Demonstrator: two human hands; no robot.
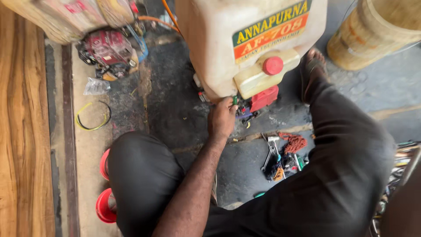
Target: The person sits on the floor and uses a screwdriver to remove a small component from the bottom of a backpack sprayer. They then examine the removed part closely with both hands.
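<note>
My left hand [221, 119] reaches forward between my knees to the bottom edge of a cream plastic sprayer tank [219, 39]. Its fingers are closed around a small green-handled tool [235, 100], whose tip is hidden under the tank. A red round cap [272, 66] sits on the tank's pale yellow side box. Below that is a red engine part [264, 97]. My right hand is out of sight; only a dark shape shows at the right edge.
Pliers [269, 153], an orange-red tangle of thread [294, 142] and small tools lie on the dark floor by my right leg [346, 145]. A second machine [107, 48] stands at the top left, a wire loop [92, 116] nearby. A tan drum [377, 30] is at the top right.
</note>
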